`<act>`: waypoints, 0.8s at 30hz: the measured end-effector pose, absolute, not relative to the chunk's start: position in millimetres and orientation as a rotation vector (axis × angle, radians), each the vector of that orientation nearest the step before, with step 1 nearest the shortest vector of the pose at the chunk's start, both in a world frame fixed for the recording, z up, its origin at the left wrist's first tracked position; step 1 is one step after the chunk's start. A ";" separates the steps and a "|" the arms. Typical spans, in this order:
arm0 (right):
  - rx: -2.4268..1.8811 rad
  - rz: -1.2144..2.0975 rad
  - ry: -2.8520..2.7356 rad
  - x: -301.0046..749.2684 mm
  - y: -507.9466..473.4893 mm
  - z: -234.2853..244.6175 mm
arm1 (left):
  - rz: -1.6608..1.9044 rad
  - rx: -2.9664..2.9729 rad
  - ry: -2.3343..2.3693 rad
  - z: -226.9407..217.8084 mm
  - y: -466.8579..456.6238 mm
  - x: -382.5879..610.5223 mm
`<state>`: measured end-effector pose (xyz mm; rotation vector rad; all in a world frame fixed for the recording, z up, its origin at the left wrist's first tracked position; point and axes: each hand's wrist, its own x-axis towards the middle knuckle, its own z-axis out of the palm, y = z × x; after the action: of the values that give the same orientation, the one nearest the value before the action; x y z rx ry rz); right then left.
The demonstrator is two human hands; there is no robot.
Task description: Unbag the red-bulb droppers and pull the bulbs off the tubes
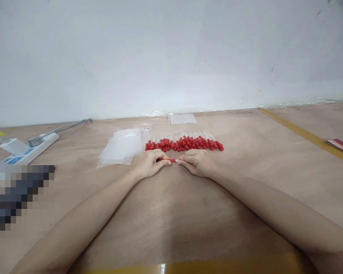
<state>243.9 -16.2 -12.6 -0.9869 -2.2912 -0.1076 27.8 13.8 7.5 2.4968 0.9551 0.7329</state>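
Two-handed, pinching a stick [173, 160] between the left hand [152, 163] and the right hand [200, 163]. Holding the red part in the left hand's closed fingers and the pale part in the right hand's. Seeing a red pile [185, 143] just past both hands, and bags [122, 142] left of the left hand.

White power strip [36, 151] at left, grey cable [67, 127] plugged in; yellow-brown tape [300, 131], striped item [341, 146] right.

Two hands [152, 164] [199, 163], one power strip [44, 145], dozens of red-handled rods [185, 143], several plastic bags [122, 144]
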 end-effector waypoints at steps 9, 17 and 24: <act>-0.911 -0.212 -2.265 244.6 -13.3 -18.9 | 0.718 2.413 0.932 10.4 14.3 27.0; -0.922 -0.364 -2.260 254.1 -15.7 -14.1 | 0.733 2.344 0.922 3.4 22.6 16.2; -1.132 -0.125 -2.090 288.9 -14.2 -21.5 | 0.845 2.308 1.039 0.2 31.5 -14.8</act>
<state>288.9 -14.2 -21.5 -1.1319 -2.0899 -0.1248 -14.8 31.5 0.2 2.3081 1.0387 0.8450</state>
